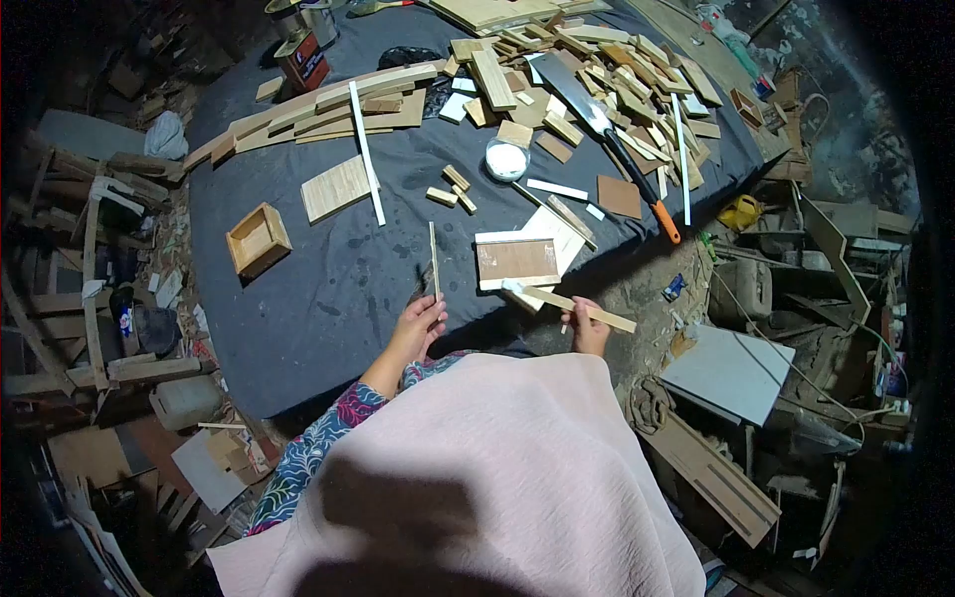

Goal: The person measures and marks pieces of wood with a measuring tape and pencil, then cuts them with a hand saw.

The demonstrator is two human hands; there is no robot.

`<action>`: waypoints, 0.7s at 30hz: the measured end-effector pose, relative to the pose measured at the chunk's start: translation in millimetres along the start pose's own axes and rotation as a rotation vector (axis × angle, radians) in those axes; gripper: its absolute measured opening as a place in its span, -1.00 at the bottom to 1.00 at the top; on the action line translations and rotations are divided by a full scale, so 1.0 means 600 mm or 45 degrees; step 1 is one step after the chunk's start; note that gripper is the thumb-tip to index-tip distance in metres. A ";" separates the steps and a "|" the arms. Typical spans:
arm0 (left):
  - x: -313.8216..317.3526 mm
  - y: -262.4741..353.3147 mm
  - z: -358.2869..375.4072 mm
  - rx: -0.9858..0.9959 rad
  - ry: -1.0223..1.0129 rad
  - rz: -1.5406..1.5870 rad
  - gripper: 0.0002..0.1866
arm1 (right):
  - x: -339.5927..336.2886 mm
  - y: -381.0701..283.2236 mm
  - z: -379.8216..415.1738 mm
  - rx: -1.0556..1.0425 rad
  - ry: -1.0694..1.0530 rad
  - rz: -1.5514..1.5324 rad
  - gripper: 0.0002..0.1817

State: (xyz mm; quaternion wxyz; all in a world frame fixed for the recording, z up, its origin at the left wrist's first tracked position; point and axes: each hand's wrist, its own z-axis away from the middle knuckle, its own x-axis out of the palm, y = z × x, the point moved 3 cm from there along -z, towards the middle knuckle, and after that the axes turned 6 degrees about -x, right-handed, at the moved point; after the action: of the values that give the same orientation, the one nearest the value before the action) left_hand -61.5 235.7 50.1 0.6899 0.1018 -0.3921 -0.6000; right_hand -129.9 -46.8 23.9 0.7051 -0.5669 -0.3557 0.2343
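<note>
My left hand (419,329) pinches a thin wooden piece (434,261), held upright and seen nearly edge-on. My right hand (589,331) is closed round a flat wooden stick (587,308), whose left tip carries a white paste-like blob (513,287). Just beyond that tip lies a brown panel (515,261) with pale wood strips along two edges, resting partly on a pale board (563,235). A round tub of white paste (507,160) stands farther back. Several small wood blocks (455,189) lie left of the tub.
A handsaw (604,129) with a black and orange handle lies by a heap of wood offcuts (637,85). A small open wooden box (258,241) and a ribbed wood panel (336,189) sit on the dark cloth (298,338) at left. Cans (301,60) stand at the back.
</note>
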 end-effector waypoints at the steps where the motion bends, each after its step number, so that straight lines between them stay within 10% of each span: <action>1: 0.000 0.000 0.002 0.002 0.014 0.001 -0.76 | 0.005 0.003 0.001 0.006 -0.056 0.062 -0.80; 21: -0.005 -0.017 0.025 0.010 0.013 0.027 -0.74 | -0.021 -0.025 0.008 -0.092 0.221 -0.189 -0.81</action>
State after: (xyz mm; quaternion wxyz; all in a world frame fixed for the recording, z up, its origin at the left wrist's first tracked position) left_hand -78.7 240.7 52.7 0.6977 0.1034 -0.3921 -0.5906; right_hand -142.5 -56.5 36.1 0.7277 -0.5824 -0.3424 0.1185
